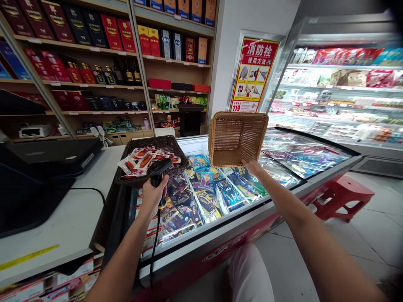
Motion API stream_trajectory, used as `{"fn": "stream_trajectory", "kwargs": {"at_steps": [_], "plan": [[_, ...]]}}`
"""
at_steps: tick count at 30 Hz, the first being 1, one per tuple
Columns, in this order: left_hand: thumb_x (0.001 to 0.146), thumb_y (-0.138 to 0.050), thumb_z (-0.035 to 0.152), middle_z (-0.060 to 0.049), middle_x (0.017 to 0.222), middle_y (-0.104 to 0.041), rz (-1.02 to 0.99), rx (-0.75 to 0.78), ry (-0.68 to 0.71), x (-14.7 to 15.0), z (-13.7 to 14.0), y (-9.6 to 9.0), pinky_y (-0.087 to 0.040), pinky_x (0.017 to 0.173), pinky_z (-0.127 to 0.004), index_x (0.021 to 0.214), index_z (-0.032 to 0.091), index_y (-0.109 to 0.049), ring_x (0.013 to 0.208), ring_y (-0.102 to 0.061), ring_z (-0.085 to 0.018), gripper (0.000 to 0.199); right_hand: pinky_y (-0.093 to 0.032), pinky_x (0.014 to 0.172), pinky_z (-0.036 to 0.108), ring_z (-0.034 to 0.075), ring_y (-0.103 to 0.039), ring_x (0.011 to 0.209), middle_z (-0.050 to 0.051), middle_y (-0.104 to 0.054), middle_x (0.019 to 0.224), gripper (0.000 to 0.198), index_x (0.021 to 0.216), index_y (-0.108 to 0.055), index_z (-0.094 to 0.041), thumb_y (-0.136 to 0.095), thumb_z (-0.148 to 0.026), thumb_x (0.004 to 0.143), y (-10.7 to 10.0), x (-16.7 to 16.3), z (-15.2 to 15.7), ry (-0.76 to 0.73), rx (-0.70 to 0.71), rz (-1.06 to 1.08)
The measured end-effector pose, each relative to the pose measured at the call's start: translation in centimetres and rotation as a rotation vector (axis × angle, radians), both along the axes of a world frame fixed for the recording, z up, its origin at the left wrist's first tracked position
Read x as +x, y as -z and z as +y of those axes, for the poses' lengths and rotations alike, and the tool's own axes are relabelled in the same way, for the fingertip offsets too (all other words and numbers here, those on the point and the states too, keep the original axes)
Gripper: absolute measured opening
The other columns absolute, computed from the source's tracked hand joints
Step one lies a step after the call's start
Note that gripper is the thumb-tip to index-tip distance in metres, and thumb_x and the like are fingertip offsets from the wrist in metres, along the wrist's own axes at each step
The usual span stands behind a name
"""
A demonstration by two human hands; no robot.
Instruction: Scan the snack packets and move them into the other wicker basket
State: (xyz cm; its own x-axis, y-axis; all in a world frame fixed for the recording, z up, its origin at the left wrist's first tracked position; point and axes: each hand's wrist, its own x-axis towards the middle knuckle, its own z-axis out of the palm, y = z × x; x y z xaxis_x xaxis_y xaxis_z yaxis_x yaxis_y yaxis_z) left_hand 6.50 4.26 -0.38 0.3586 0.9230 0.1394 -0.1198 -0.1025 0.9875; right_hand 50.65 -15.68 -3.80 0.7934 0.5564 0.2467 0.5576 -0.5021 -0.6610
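My left hand (153,191) is wrapped round the handle of a black barcode scanner (159,167), whose cord hangs down. Just behind the scanner, a dark brown woven basket (168,144) holds several sausages in clear wrappers (143,159). My right hand (251,166) grips the lower rim of a light tan woven basket (227,142), which is tipped so that its inside faces me; nothing shows in it. Part of that hand's grip is hidden by the rim. Beneath both baskets is a glass-topped chest freezer (220,222) with packaged frozen treats (204,180) in wire dividers.
A white counter (78,214) with a dark monitor (28,188) stands on the left. Shelves of boxes and bottles (103,75) line the back wall. A red plastic stool (346,195) stands on the floor at right, before a lit refrigerated display (343,88).
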Motion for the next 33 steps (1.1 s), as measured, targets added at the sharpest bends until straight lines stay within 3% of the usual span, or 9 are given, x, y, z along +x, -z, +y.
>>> {"fn": "stream_trajectory", "kwargs": {"at_steps": [3,6,8,10,14,18,21,26,33], "plan": [[0.066,-0.087,0.061,0.006,0.054,-0.055,0.018,0.043,-0.158,-0.4,0.6,-0.2,-0.038,0.043,-0.026,0.079,0.022,-0.056,0.043,-0.049,-0.012,0.051,-0.044,0.118,0.056,0.029,-0.069,0.103,0.005,-0.058,0.064,0.025,0.075,-0.063,-0.021,-0.068,0.003,0.077,-0.4,-2.7,1.9,0.024,0.005,-0.002],[0.069,-0.085,0.059,0.005,0.056,-0.056,-0.017,0.069,-0.296,-1.1,1.2,-0.8,-0.038,0.044,-0.025,0.077,0.022,-0.057,0.045,-0.049,-0.012,0.047,-0.048,0.114,0.057,0.030,-0.069,0.106,0.011,-0.064,0.075,0.018,0.079,-0.068,-0.020,-0.069,-0.003,0.083,-1.9,-7.5,5.2,0.016,0.100,-0.030],[0.070,-0.085,0.057,0.005,0.057,-0.056,-0.061,0.082,-0.330,-1.6,1.6,-1.2,-0.038,0.044,-0.025,0.077,0.022,-0.057,0.046,-0.049,-0.012,0.045,-0.051,0.110,0.053,0.031,-0.068,0.113,0.014,-0.075,0.098,0.018,0.099,-0.075,-0.022,-0.066,-0.009,0.090,-3.5,-12.0,8.3,-0.137,0.135,-0.153],[0.071,-0.085,0.055,0.005,0.058,-0.055,-0.093,0.101,-0.331,-1.8,1.7,-1.4,-0.038,0.044,-0.025,0.078,0.023,-0.056,0.046,-0.048,-0.011,0.044,-0.054,0.104,0.051,0.031,-0.069,0.111,0.012,-0.077,0.114,0.028,0.117,-0.075,-0.024,-0.057,-0.015,0.098,-5.2,-16.8,12.3,-0.291,0.058,-0.239],[0.074,-0.082,0.053,0.005,0.058,-0.055,-0.084,0.086,-0.324,-1.6,1.7,-1.0,-0.038,0.044,-0.025,0.078,0.023,-0.054,0.045,-0.048,-0.012,0.041,-0.050,0.108,0.050,0.033,-0.069,0.118,0.010,-0.079,0.124,0.033,0.134,-0.069,-0.023,-0.054,-0.034,0.106,-7.9,-24.2,20.8,-0.497,-0.129,-0.265],[0.075,-0.081,0.053,0.004,0.058,-0.056,-0.059,0.068,-0.326,-1.3,2.0,-0.2,-0.040,0.044,-0.025,0.079,0.022,-0.058,0.045,-0.050,-0.012,0.039,-0.047,0.112,0.046,0.034,-0.062,0.136,0.017,-0.072,0.140,0.058,0.139,-0.064,-0.016,-0.063,-0.060,0.102,-8.4,-27.3,26.8,-0.505,-0.281,-0.225],[0.074,-0.084,0.053,0.004,0.057,-0.057,-0.074,0.060,-0.326,-1.2,2.3,0.3,-0.039,0.043,-0.025,0.078,0.021,-0.059,0.044,-0.049,-0.012,0.041,-0.049,0.109,0.039,0.032,-0.065,0.134,0.013,-0.073,0.140,0.046,0.130,-0.070,-0.021,-0.080,-0.048,0.093,-8.0,-27.9,28.7,-0.544,-0.258,-0.152],[0.070,-0.086,0.052,0.005,0.055,-0.056,-0.110,0.063,-0.312,-1.0,2.1,0.2,-0.038,0.042,-0.025,0.079,0.020,-0.062,0.043,-0.049,-0.012,0.041,-0.054,0.104,0.034,0.025,-0.071,0.119,0.005,-0.077,0.126,0.040,0.118,-0.071,-0.024,-0.083,-0.022,0.080,-7.1,-27.2,27.3,-0.449,0.248,0.093],[0.068,-0.086,0.055,0.005,0.049,-0.054,-0.071,0.078,-0.173,-0.6,0.7,-0.5,-0.033,0.040,-0.024,0.075,0.022,-0.056,0.039,-0.046,-0.010,0.045,-0.060,0.091,0.032,0.016,-0.073,0.094,-0.004,-0.074,0.104,0.059,0.119,-0.056,-0.029,-0.084,-0.022,0.068,-6.2,-21.8,18.2,-0.322,1.142,0.794]]}}
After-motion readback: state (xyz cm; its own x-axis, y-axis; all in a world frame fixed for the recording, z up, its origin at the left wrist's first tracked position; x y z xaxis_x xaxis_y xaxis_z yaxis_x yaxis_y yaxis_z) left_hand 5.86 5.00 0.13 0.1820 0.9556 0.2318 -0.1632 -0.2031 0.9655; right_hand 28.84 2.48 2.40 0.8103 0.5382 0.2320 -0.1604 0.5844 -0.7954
